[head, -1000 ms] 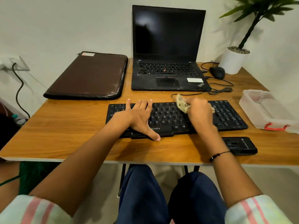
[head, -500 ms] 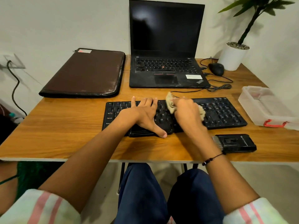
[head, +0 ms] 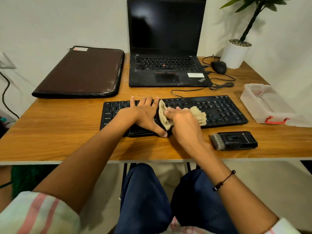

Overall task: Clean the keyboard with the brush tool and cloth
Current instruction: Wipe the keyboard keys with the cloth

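Note:
A black keyboard [head: 222, 112] lies across the middle of the wooden table [head: 59, 132]. My left hand [head: 143, 114] rests flat on its left half, fingers straight and the thumb at the front edge. Right beside it, my right hand [head: 185, 127] holds a bunched beige cloth [head: 200, 115] down on the middle keys. The cloth sticks out on both sides of that hand and touches my left hand. The black brush tool [head: 234, 140], its grey bristles pointing left, lies on the table in front of the keyboard's right end, with no hand on it.
Behind the keyboard stands an open black laptop [head: 167, 68], with a brown sleeve [head: 81, 73] to its left. A wired mouse [head: 219, 67] and a white plant pot [head: 235, 54] sit at the back right. A clear plastic box [head: 263, 105] stands at the right edge.
My right hand has slid the cloth leftward along the keys, from the keyboard's middle right until it sits against my left hand. My left hand has stayed on the keyboard.

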`<state>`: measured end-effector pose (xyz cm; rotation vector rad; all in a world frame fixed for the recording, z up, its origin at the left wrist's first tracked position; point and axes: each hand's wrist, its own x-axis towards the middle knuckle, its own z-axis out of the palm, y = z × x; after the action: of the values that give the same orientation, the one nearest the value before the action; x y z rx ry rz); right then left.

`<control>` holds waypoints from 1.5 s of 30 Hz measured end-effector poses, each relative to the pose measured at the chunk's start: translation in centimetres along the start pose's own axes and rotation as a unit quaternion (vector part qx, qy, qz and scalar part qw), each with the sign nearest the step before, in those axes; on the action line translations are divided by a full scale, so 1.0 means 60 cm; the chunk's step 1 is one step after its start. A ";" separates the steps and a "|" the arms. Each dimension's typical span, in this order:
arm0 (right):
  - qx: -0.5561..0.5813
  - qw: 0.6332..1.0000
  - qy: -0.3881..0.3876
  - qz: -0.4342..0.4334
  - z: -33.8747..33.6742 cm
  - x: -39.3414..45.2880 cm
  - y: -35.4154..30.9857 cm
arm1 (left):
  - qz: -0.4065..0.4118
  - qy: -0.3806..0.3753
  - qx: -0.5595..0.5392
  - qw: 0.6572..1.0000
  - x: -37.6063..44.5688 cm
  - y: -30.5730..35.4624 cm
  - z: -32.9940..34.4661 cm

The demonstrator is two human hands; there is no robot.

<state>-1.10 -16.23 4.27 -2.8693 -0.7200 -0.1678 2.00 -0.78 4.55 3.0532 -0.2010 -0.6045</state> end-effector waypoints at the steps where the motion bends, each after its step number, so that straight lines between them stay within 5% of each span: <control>1: -0.002 1.000 0.015 0.020 -0.001 0.002 0.019 | 0.000 -0.001 0.000 1.000 0.000 0.000 0.000; 7: 0.039 0.990 0.045 0.126 -0.017 0.026 0.052 | 0.001 -0.005 -0.003 1.000 0.002 -0.001 0.000; 14: 0.011 0.998 0.008 -0.055 -0.011 -0.023 -0.008 | -0.004 -0.013 0.015 1.000 0.006 0.002 0.001; 20: -0.029 0.997 0.031 0.058 -0.026 0.009 0.086 | -0.006 -0.022 0.013 1.000 0.001 0.001 -0.002; 23: 0.049 0.991 0.048 0.118 -0.038 0.032 0.128 | -0.012 -0.024 0.020 0.999 -0.001 0.005 -0.006; 29: 0.065 0.978 0.130 0.151 -0.080 0.095 0.168 | 0.028 -0.014 0.008 0.999 0.026 0.050 -0.035; 35: -0.104 0.995 -0.001 -0.006 -0.019 0.123 0.135 | 0.033 -0.014 0.050 0.998 0.072 0.129 -0.044; 45: -0.169 0.984 0.010 -0.058 -0.013 0.112 0.198 | 0.017 -0.010 0.039 0.999 0.082 0.121 -0.033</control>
<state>10.43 -23.61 4.32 -3.1368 -0.9362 -0.3669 6.40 -8.65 4.87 3.1127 -0.2845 -0.6395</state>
